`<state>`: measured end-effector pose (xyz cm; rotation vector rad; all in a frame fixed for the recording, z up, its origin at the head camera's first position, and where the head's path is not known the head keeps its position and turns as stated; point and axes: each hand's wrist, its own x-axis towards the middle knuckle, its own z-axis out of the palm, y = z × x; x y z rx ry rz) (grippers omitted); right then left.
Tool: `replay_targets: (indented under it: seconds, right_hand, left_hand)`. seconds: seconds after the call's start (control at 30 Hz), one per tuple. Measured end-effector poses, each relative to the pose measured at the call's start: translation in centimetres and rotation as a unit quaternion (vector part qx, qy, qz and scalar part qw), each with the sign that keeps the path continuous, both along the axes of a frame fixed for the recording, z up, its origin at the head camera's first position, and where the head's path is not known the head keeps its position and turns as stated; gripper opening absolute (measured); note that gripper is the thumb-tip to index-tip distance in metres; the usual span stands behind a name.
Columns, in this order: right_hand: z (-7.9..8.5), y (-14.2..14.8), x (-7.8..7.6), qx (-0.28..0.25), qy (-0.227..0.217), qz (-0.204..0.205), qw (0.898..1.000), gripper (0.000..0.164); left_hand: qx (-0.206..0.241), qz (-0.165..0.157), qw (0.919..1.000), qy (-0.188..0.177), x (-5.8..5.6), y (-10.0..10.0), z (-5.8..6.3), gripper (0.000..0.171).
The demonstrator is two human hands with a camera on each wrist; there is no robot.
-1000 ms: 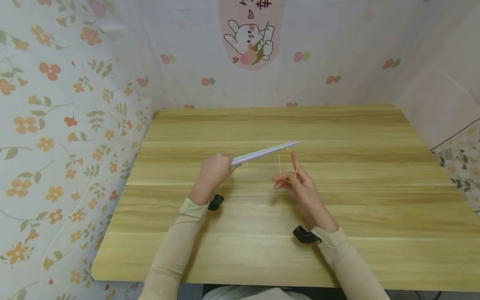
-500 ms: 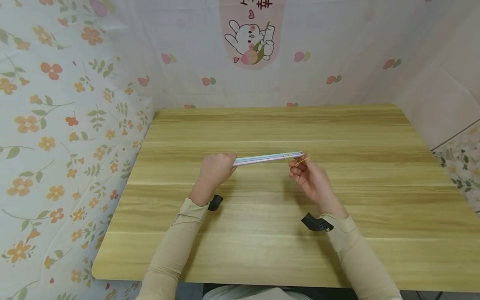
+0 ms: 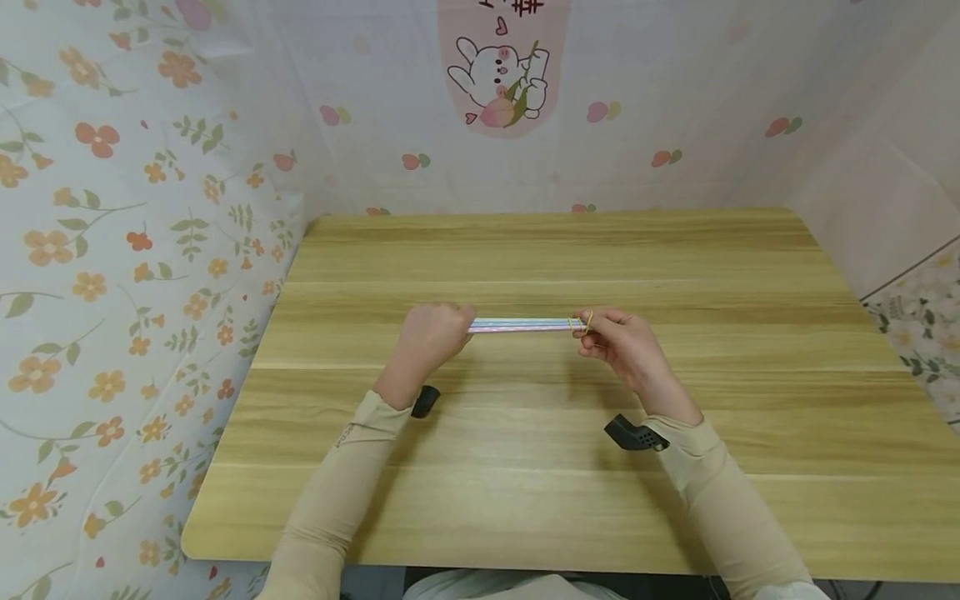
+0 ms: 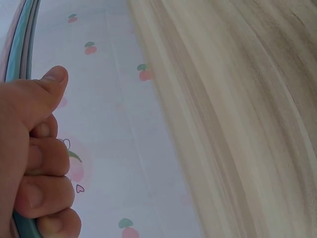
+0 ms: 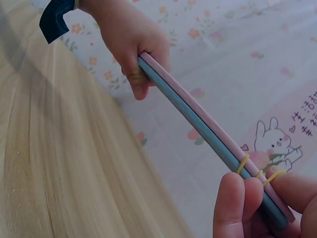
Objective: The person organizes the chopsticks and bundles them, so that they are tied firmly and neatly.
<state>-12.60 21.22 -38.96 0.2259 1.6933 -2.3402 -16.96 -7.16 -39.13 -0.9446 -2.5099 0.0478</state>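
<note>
A bundle of slim pastel chopsticks (image 3: 521,325) in pink, blue and lilac is held level above the table between both hands. My left hand (image 3: 435,337) grips one end in a fist, its fingers curled round the sticks and the thumb lying along the top in the left wrist view. At the other end, my right hand (image 3: 628,348) pinches the bundle with thumb and fingers. A thin yellow rubber band (image 5: 243,162) wraps around the sticks near that end, and a loop of it passes by the right thumb. The fingers partly hide the bundle's right tip.
The wood-grain table (image 3: 480,475) spreads beneath both hands. Behind it hangs a white patterned cloth (image 3: 360,75) with a rabbit drawing, and a floral cloth (image 3: 97,333) hangs along the left. Black wrist cameras (image 3: 635,433) are strapped at both cuffs.
The right hand's stretched rubber band loop has shrunk and now sits close against the sticks. That hand moved from below to the bundle's end. The bundle swung from slanted to level.
</note>
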Motion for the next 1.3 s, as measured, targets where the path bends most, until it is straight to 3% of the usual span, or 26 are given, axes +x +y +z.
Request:
replay_targets:
  seconds: [0.23, 0.4, 0.6, 0.9, 1.17, 1.23, 1.3]
  right_hand:
    - [0.0, -0.2, -0.2, 0.024, 0.011, -0.013, 1.0, 0.017]
    - [0.1, -0.4, -0.4, 0.065, 0.018, -0.008, 0.998, 0.009]
    - [0.6, -0.5, -0.4, 0.066, 0.012, -0.004, 0.998, 0.007]
    - [1.3, 0.0, -0.3, 0.146, 0.038, 0.006, 0.989, 0.022]
    - [1.9, 0.9, -0.2, 0.234, 0.091, 0.025, 0.968, 0.019]
    - [2.0, 1.1, -0.1, 0.286, 0.108, 0.04, 0.951, 0.022]
    - [2.1, 1.3, -0.1, 0.357, 0.135, 0.06, 0.922, 0.026]
  left_hand:
    - [-0.005, 0.007, 1.0, 0.003, 0.0, 0.1, 0.1, 0.044]
    - [-0.005, 0.008, 0.9999, 0.01, -0.1, 0.2, 0.1, 0.042]
    - [-0.004, 0.01, 0.9999, 0.001, -0.1, 0.4, 0.1, 0.042]
    - [-0.009, 0.015, 0.9999, 0.001, -0.1, 0.6, 0.3, 0.041]
    - [-0.006, 0.014, 0.9998, -0.009, -0.3, 0.5, 0.4, 0.04]
    - [-0.008, 0.015, 0.9998, -0.01, -0.3, 0.5, 0.4, 0.039]
    - [-0.008, 0.015, 0.9998, -0.011, -0.2, 0.4, 0.4, 0.037]
